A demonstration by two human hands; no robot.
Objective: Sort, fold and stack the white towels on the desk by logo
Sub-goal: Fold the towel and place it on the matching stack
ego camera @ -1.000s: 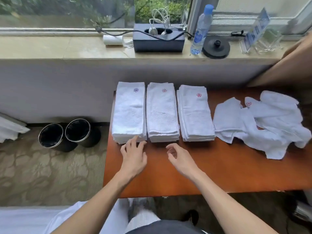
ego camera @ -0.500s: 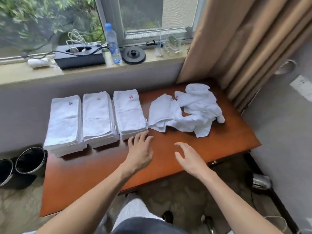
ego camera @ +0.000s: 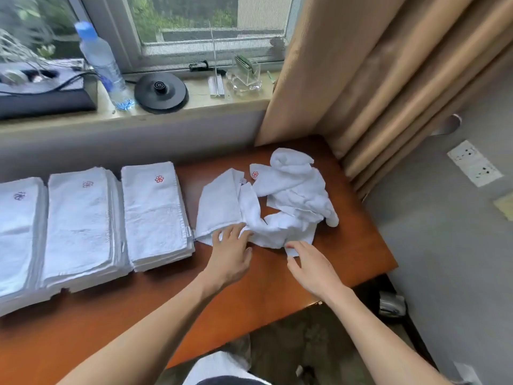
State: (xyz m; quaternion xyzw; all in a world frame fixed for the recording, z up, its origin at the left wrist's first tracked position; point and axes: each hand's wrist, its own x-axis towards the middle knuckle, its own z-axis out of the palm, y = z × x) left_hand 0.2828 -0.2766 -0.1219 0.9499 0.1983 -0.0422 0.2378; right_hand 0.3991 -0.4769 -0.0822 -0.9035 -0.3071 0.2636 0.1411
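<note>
Starting the next towel: my left hand [ego camera: 231, 254] and right hand [ego camera: 311, 266], fingers loosely straight, touch the crumpled white towel heap [ego camera: 294, 195] on the brown wooden table [ego camera: 349, 245], gripping nothing. Next I'd pinch one free and read its logo.

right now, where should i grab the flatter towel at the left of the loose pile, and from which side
Pinch the flatter towel at its near edge, by the near left corner, coming from the front of the desk. It lies spread out, with that edge free beside the left hand, while its right side is bunched against the crumpled towels.
</note>
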